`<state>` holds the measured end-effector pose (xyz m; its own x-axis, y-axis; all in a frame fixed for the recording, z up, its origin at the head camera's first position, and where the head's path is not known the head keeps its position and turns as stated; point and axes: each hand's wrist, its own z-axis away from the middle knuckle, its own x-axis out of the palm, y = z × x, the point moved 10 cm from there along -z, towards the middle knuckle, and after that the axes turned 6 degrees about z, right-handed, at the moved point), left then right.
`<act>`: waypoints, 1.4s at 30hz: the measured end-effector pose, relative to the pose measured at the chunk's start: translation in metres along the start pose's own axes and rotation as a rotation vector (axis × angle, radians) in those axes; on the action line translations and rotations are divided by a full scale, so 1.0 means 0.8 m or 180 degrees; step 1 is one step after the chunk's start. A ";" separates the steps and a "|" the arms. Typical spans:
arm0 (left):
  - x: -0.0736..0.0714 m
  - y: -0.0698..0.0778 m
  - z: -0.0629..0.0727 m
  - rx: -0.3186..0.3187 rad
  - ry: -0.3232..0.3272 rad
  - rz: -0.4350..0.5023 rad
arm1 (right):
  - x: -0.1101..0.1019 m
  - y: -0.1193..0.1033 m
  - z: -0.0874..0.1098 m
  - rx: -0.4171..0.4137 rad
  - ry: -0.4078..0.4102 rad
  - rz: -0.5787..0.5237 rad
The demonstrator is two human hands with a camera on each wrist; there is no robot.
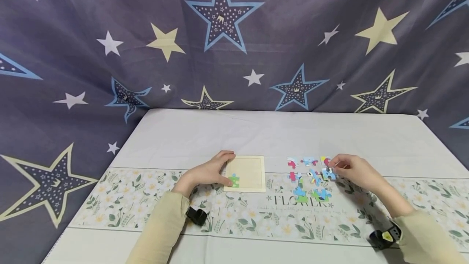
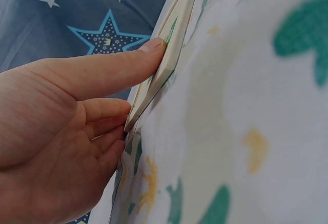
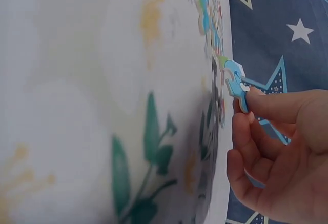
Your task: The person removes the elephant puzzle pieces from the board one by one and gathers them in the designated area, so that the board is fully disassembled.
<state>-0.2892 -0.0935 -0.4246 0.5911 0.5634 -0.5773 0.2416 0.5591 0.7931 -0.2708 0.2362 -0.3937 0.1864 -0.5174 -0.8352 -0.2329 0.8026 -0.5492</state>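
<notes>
My left hand (image 1: 209, 171) grips the left side of a pale wooden puzzle tray (image 1: 246, 189); in the left wrist view the thumb lies on the tray's rim (image 2: 177, 49) and the other fingers are at its edge, their tips partly hidden. A green puzzle piece (image 1: 234, 181) lies in the tray's lower left corner, close to the thumb. Over at the right, my right hand (image 1: 354, 171) pinches a blue puzzle piece (image 3: 236, 80) between thumb and fingers, tilted up off the table. Next to it lie several loose pieces (image 1: 314, 177) in rough rows.
A white tablecloth (image 1: 278, 133) with a flower-printed band (image 1: 146, 199) and the word FLOWER covers the table. Behind the table hangs a dark curtain (image 1: 256, 60) with stars. Each wrist wears a small black camera (image 1: 197, 216).
</notes>
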 end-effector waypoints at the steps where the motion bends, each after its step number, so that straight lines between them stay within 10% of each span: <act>1: 0.000 0.000 0.000 -0.0008 0.0002 -0.0004 | -0.001 0.001 0.001 -0.0003 0.0009 0.0019; 42: 0.000 0.000 0.001 0.0032 -0.0002 0.0048 | 0.011 0.020 -0.005 0.0195 -0.0143 0.0294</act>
<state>-0.2887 -0.0938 -0.4246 0.5951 0.5714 -0.5652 0.2405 0.5444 0.8036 -0.2764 0.2435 -0.4096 0.2097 -0.4277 -0.8793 -0.1924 0.8636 -0.4660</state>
